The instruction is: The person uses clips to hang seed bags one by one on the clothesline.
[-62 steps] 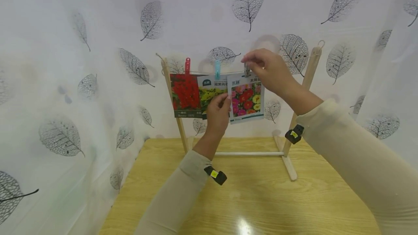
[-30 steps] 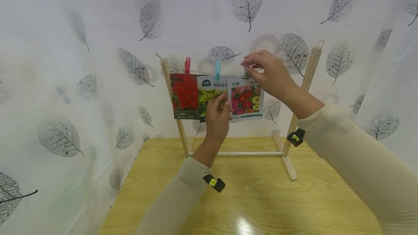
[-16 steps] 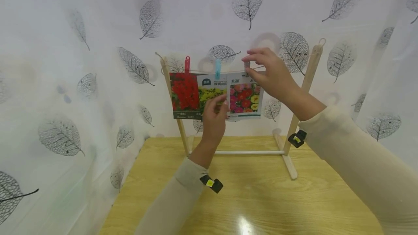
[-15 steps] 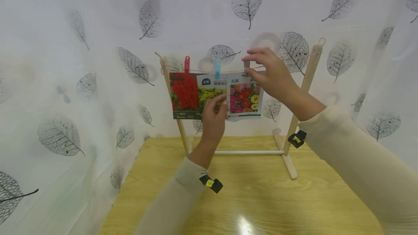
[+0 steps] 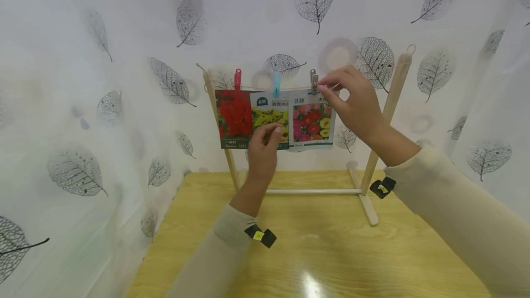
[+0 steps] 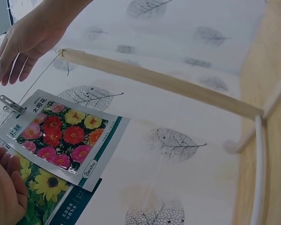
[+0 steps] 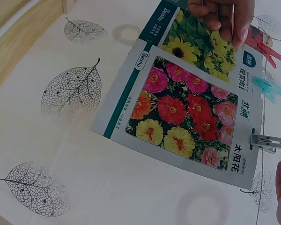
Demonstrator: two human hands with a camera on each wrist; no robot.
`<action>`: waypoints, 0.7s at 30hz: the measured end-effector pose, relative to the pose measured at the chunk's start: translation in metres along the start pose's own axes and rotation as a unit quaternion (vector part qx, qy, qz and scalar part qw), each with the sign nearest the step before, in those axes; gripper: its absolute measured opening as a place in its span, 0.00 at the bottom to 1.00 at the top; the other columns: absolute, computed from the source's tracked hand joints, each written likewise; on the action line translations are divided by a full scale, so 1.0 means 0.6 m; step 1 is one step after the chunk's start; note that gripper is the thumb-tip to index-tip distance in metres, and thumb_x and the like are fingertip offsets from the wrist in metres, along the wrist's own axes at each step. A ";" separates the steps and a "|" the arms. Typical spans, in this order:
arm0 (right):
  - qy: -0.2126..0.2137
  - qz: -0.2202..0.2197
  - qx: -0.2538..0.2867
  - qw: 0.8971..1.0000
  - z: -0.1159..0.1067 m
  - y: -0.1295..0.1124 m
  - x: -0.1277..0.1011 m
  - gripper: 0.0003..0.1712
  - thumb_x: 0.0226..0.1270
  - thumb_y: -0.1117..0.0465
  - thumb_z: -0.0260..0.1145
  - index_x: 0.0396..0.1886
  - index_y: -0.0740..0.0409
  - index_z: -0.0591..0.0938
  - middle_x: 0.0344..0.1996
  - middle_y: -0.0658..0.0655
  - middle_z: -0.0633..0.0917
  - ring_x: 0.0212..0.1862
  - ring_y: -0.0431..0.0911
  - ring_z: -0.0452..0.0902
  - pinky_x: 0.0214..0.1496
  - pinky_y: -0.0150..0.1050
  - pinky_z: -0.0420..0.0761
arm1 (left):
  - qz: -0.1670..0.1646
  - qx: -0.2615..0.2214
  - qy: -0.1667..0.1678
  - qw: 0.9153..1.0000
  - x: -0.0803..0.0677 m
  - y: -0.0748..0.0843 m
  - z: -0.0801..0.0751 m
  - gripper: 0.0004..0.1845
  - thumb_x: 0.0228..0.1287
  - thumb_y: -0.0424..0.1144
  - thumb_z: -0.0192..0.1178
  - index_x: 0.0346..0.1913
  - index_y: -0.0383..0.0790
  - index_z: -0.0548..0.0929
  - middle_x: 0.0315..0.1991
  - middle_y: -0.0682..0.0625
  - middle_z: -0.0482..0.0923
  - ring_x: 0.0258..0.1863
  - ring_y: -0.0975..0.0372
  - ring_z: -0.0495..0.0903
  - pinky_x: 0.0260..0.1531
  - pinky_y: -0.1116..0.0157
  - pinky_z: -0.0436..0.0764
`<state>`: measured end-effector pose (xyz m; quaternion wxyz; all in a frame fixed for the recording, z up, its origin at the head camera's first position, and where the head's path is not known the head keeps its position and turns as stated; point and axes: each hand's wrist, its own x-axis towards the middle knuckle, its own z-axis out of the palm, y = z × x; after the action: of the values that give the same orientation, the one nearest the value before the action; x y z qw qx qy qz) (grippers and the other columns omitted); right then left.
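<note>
Three flower seed packets hang side by side from a thin string. A grey clothespin grips the top edge of the right packet, which shows pink, red and yellow blooms. My right hand is just right of that clothespin, fingers apart from it in the left wrist view. My left hand, fingers loosely bent, is before the yellow-flower packet and hides part of its lower half; it holds nothing. A light blue clothespin holds this middle packet, and a red one the red-flower packet.
The string runs between two wooden posts of a stand, joined low down by a white rod. Beneath is a wood-grain table. A white curtain with leaf prints hangs behind and at the left.
My right hand has let go of the grey clothespin and drawn a little to the right. My left hand has left the edge of the right packet and moved left and down.
</note>
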<state>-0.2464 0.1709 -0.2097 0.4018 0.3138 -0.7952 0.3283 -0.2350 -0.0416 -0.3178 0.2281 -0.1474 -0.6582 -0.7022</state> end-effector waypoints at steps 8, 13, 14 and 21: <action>-0.001 0.015 0.019 1.000 0.001 -0.001 -0.024 0.08 0.73 0.63 0.65 0.46 0.62 0.85 0.39 0.57 0.84 0.44 0.45 0.78 0.49 0.34 0.72 | -0.013 -0.011 0.002 1.000 -0.003 0.003 -0.013 0.13 0.74 0.40 0.60 0.50 0.32 0.83 0.48 0.38 0.82 0.46 0.40 0.82 0.53 0.48 0.83; -0.005 0.015 0.025 1.000 0.007 -0.006 -0.043 0.07 0.72 0.65 0.65 0.46 0.62 0.85 0.40 0.57 0.84 0.43 0.40 0.76 0.48 0.29 0.74 | -0.025 0.004 0.010 1.000 -0.009 0.008 -0.019 0.12 0.74 0.40 0.59 0.49 0.34 0.84 0.47 0.37 0.83 0.44 0.51 0.83 0.54 0.46 0.82; -0.006 0.014 0.027 1.000 0.009 -0.007 -0.046 0.07 0.72 0.65 0.65 0.46 0.63 0.85 0.41 0.57 0.84 0.44 0.41 0.76 0.48 0.28 0.74 | -0.028 0.008 0.010 1.000 -0.010 0.009 -0.020 0.12 0.74 0.40 0.59 0.49 0.35 0.84 0.47 0.37 0.84 0.44 0.51 0.83 0.54 0.47 0.82; -0.005 0.015 0.038 0.999 0.014 -0.011 -0.063 0.06 0.70 0.67 0.67 0.44 0.62 0.86 0.40 0.56 0.85 0.44 0.39 0.74 0.49 0.27 0.74 | -0.030 0.001 0.004 1.000 -0.017 0.015 -0.032 0.12 0.74 0.40 0.59 0.51 0.34 0.83 0.50 0.37 0.84 0.49 0.44 0.81 0.57 0.46 0.80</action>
<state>-0.2268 0.1696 -0.2439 0.3809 0.3185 -0.7884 0.3631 -0.2199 -0.0598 -0.3169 0.2099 -0.1250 -0.6621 -0.7085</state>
